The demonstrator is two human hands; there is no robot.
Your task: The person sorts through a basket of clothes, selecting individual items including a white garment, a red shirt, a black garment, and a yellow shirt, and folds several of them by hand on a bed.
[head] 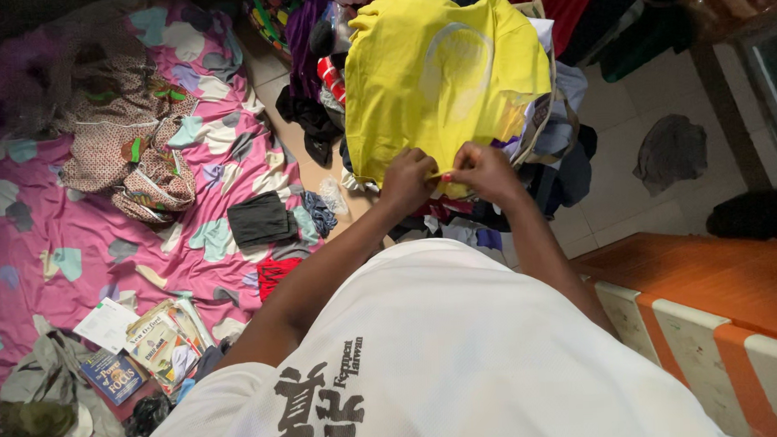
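Note:
A bright yellow shirt [438,74] with a pale round print hangs spread out in front of me, over a heap of mixed clothes [327,62]. My left hand [407,178] and my right hand [485,170] are close together at the shirt's lower edge, each pinching the yellow cloth. Both forearms reach forward from my white shirt [449,357] with dark print, which fills the lower middle of the view.
A pink patterned bedsheet [44,236] covers the left, with a crumpled brown printed garment [128,143], small folded dark cloths [262,219], books and papers [147,342]. An orange and cream cabinet [721,307] stands at the right. Pale floor tiles with a dark rag [668,151] lie beyond.

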